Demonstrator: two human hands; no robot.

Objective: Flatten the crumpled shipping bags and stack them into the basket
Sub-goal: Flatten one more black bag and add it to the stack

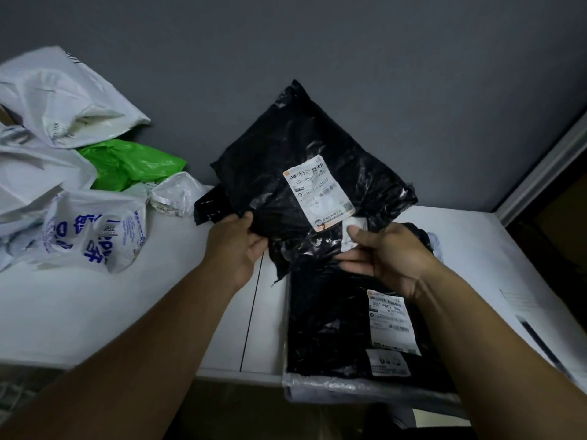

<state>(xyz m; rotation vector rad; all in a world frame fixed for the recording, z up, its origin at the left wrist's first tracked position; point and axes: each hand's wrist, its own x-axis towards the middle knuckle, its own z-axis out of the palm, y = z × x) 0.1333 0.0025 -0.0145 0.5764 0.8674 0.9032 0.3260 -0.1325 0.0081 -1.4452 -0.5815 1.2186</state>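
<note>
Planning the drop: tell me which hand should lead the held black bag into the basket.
Right, probably. The right hand pinches the held bag above the basket, which holds a stacked bag; the left hand grips it over the table.

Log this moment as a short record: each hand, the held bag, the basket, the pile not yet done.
left hand: pinches the held black bag's left edge
right hand: pinches its lower edge, below the label
held black bag: up above the table, spread fairly flat
basket: front right, a labelled black bag lying flat inside
pile: crumpled white bags and a green bag, far left
</note>
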